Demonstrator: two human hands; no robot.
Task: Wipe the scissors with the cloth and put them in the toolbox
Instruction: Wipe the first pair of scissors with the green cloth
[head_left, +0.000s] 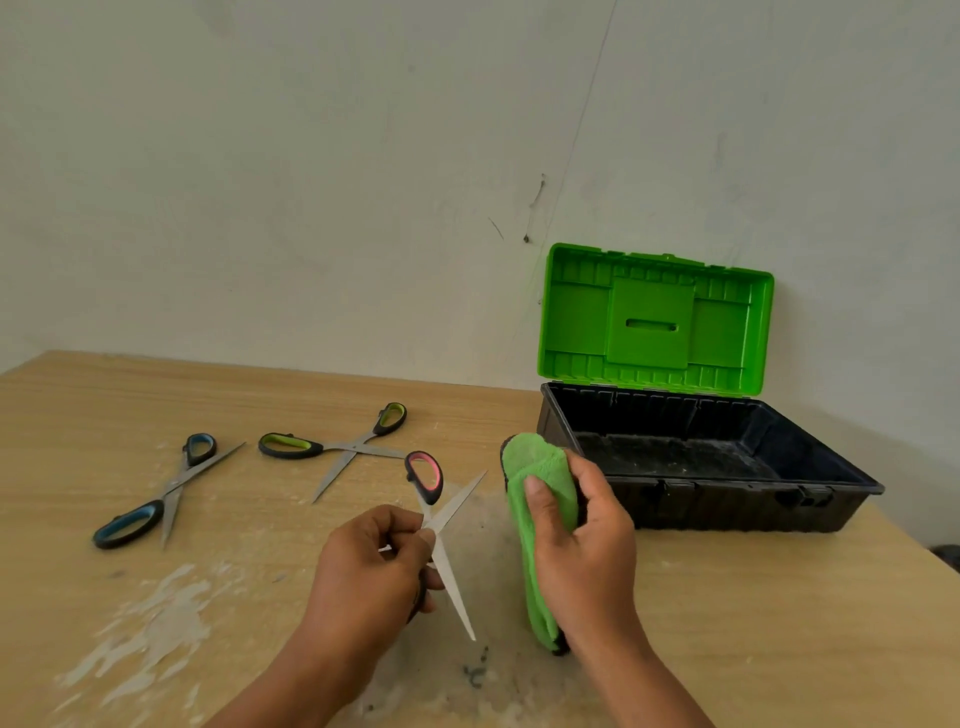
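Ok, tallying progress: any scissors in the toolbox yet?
No: the toolbox holds none; blue scissors and green scissors lie on the table, pink scissors in the left hand.

A simple workroom or hobby corner: a wood-grain table (727, 623), smeared with white dust, stands against a bare, scuffed wall (260, 156). On it are an open plastic toolbox (727, 504) and loose scissors (348, 447).

A light wood-grain worktop (727, 623) is seen, smeared with whitish residue (156, 618) toward 7 o'clock. At 9 o'clock blue-handled scissors (171, 488) are laid open, with green-handled scissors (340, 447) near them toward 10 o'clock, also spread open. At 2 o'clock a black toolbox (701, 499) is set, its green lid (649, 322) raised.
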